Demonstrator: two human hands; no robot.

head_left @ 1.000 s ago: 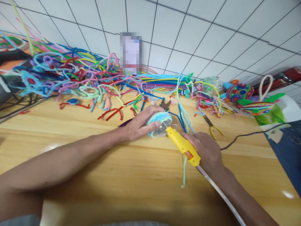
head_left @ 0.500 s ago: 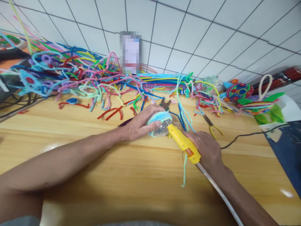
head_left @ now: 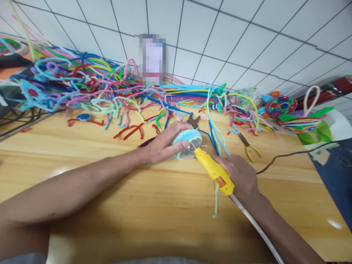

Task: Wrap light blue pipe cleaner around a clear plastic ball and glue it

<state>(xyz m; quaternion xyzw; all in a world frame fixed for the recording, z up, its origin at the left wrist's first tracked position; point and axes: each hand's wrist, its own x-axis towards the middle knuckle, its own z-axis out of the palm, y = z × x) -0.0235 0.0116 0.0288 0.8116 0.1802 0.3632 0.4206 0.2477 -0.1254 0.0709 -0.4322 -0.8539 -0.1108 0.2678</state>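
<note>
The left hand [head_left: 170, 143] curves around a clear plastic form [head_left: 193, 136] partly wrapped in blue and pale green pipe cleaners, its thumb across the near side and its fingers over the far side, presumably to steady the rounded piece on the worktop [head_left: 137, 216]. The right hand [head_left: 242, 174] is closed around the mostly hidden handle of a yellow hot glue gun [head_left: 213, 168], angling the nozzle toward the form's uncovered part, probably so glue can reach that surface; whether the tip touches cannot be told. A translucent glue stick [head_left: 257, 225] juts from the gun's rear, running alongside the right forearm. The left forearm stretches in from the lower left, nearly straight at the wrist; the right comes up from the lower right, back of the hand uppermost. Yellow-handled pliers [head_left: 246, 146] lie beyond the right hand, perhaps to stay within reach
</note>
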